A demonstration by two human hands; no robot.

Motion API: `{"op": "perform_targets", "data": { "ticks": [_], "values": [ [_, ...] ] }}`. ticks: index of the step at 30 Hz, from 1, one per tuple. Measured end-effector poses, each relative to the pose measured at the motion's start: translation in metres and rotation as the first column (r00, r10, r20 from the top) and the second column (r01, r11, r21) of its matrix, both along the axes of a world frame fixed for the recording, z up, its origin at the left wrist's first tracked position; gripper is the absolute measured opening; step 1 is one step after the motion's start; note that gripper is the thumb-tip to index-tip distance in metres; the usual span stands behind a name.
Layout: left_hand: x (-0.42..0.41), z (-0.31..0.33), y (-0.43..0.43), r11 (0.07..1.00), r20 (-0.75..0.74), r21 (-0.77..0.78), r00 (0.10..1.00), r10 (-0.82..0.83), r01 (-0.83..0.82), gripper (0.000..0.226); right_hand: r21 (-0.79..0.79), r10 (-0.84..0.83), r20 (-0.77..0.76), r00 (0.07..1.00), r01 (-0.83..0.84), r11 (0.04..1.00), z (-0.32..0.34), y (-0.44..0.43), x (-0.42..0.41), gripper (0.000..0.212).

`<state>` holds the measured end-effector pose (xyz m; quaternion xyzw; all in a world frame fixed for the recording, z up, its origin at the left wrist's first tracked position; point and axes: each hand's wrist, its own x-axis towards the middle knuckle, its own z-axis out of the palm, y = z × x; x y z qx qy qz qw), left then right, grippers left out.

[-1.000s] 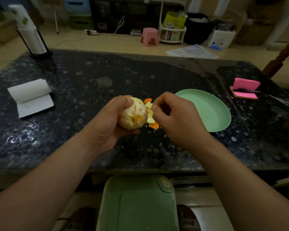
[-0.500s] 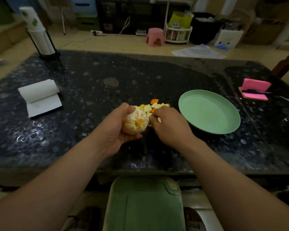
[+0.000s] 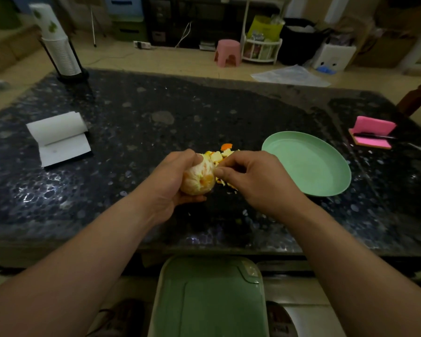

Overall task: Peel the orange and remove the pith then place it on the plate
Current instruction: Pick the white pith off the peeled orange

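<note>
head view: the orange [image 3: 199, 180] sits at centre frame, held up over the near half of the dark speckled worktop [image 3: 156, 122]. it is stripped of rind but wears a pale coat of pith [image 3: 204, 166]. the left hand [image 3: 168, 183] wraps it from the left and underneath, fingers curled round its far side and thumb below. the right hand [image 3: 255, 183] comes in from the right, thumb and forefinger closed in a pinch against the fruit's right flank, on what looks like a shred of pith; the other fingers are loosely curled.

the orange is close to round, so no long axis matters. what counts is that the green plate [image 3: 309, 164] lies right of centre, just beyond the right hand and at about the same height in the frame. the right hand is nearer to it; the left hand would have to cross over.

a heap of peel scraps [image 3: 223, 154] lies on the worktop just behind the two hands, between them and the plate's left rim. more pith probably has to come off first. the path to the plate runs rightward over bare stone, with the worktop's near edge below the wrists in frame.
</note>
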<state>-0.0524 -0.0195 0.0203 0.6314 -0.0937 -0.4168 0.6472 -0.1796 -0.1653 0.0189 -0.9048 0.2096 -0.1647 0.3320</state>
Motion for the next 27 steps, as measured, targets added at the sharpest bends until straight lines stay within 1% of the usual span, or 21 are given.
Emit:
{"op": "perform_targets", "data": {
  "ticks": [5, 8, 13, 19, 23, 27],
  "values": [
    [0.000, -0.001, 0.002, 0.999, 0.061, 0.025, 0.998, -0.027, 0.025, 0.031, -0.064, 0.035, -0.011, 0.999, -0.036, 0.997, 0.002, 0.002, -0.004, 0.011],
    [-0.001, -0.001, 0.002, 0.999, 0.061, 0.034, 0.997, -0.043, 0.041, 0.031, -0.086, 0.053, -0.011, 0.999, -0.054, 0.995, 0.004, 0.003, -0.006, 0.009],
    [-0.001, -0.001, 0.001, 0.998, 0.050, 0.032, 0.997, -0.054, 0.052, 0.035, -0.161, 0.035, -0.018, 0.999, -0.037, 0.986, 0.005, 0.006, -0.005, 0.009],
    [0.000, -0.002, 0.001, 0.999, 0.063, 0.022, 0.997, -0.043, 0.042, 0.033, -0.231, 0.038, -0.014, 0.999, -0.041, 0.972, 0.006, 0.012, -0.004, 0.009],
    [0.002, -0.002, 0.002, 0.998, 0.042, 0.023, 0.997, -0.058, 0.057, 0.035, -0.223, 0.034, 0.007, 0.999, -0.032, 0.974, 0.005, 0.012, -0.005, 0.009],
    [0.004, -0.003, 0.002, 0.998, 0.013, 0.017, 0.998, -0.058, 0.057, 0.039, -0.152, 0.043, 0.032, 0.999, -0.038, 0.988, 0.005, 0.008, -0.008, 0.009]
  ]
}}
